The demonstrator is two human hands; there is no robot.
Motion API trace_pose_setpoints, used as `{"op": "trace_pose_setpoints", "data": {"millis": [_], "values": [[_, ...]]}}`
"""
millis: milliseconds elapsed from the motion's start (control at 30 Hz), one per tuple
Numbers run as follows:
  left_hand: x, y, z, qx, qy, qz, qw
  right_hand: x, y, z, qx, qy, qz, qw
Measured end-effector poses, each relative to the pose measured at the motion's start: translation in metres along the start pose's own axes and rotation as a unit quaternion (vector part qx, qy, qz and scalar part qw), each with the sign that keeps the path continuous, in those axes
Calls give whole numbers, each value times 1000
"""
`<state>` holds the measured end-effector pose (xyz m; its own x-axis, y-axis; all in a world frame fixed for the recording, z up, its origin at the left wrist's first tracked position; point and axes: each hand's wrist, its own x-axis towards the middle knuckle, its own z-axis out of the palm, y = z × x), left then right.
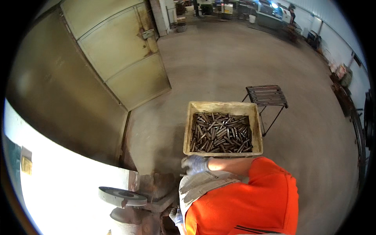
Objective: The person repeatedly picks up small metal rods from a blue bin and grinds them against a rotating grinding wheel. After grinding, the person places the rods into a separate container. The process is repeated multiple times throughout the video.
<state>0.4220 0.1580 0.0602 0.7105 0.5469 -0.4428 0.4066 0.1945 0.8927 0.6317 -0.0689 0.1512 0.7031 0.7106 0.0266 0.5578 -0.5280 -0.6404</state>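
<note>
My right hand [195,165], in a grey-blue glove, is just below the near edge of a worn cream plastic bin [223,154]. Its fingers are curled; what they hold, if anything, does not show clearly. Inside the bin lies a jumbled heap of short dark metal rods [221,133]. Lower down, close to my body, my left hand [176,215] wears a similar glove. Its fingers look bent, partly hidden by the apron, and their contents cannot be made out. Left of it sits a grinding machine with a grey disc-shaped wheel [123,196].
A slatted folding stool [267,96] stands behind the bin's right side. A tall yellowish metal door [113,51] is at the left, above a bright white panel [62,184]. Machines [270,13] line the far end, and assorted items [342,74] sit along the right wall.
</note>
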Motion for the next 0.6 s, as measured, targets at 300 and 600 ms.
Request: {"op": "trace_pose_setpoints", "data": {"millis": [300, 600], "values": [[-86, -58, -42, -4, 145, -47, 988, -7, -14, 117, 112, -332, -129, 928], [-238, -150, -101, -275, 550, -51, 787, 14, -3, 149, 168, -462, 82, 867]]}}
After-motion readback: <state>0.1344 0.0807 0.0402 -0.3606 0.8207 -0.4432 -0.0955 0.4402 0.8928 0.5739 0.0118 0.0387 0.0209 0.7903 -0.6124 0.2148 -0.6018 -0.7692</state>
